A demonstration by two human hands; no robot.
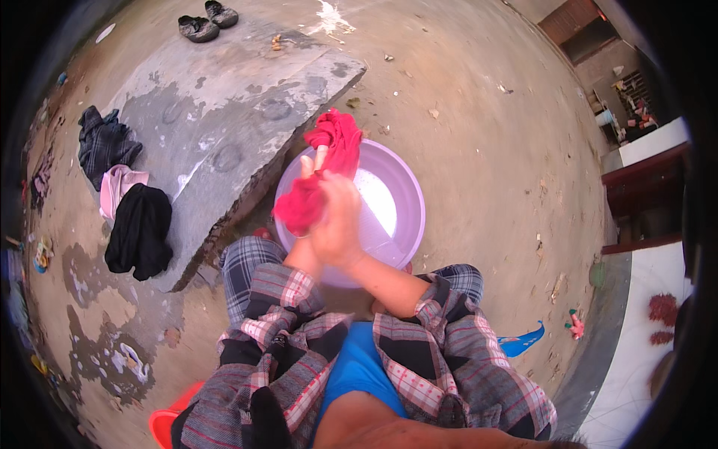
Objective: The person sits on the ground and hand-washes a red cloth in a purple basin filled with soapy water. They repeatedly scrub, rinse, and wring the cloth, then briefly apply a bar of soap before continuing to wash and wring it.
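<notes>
Bunched red cloth is in both my hands above a round purple plastic basin that stands between my feet. My right hand is closed on the cloth and partly covers my left hand, whose fingers show against the red folds. One end of the cloth rises past the basin's far rim and the other bulges out at the left. Both hands are slightly blurred. Inside the basin lie a ribbed washboard surface and a bright white patch, perhaps suds or water.
A stone slab with a raised edge lies left of the basin. Dark plaid cloth, pink cloth and black cloth rest along its left side. Dark shoes are at its far end. A red container stands lower left.
</notes>
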